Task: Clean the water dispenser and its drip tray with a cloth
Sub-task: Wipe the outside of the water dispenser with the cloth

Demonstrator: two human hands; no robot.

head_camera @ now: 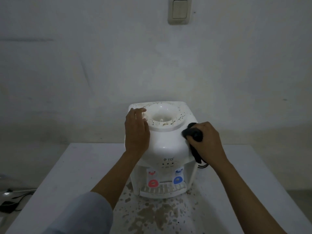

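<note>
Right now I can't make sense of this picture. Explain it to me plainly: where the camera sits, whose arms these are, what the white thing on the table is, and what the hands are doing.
The camera is worn on a person's head and looks down at their own two arms. On the white table stands a small water dispenser, with no bottle on top. It has a red tap, a blue tap and a drip tray below. The left hand rests on the dispenser's top, where there are brown specks. The right hand grips a dark cloth against its right side. Brownish splashes stain the table in front. A light switch is on the wall.
</note>
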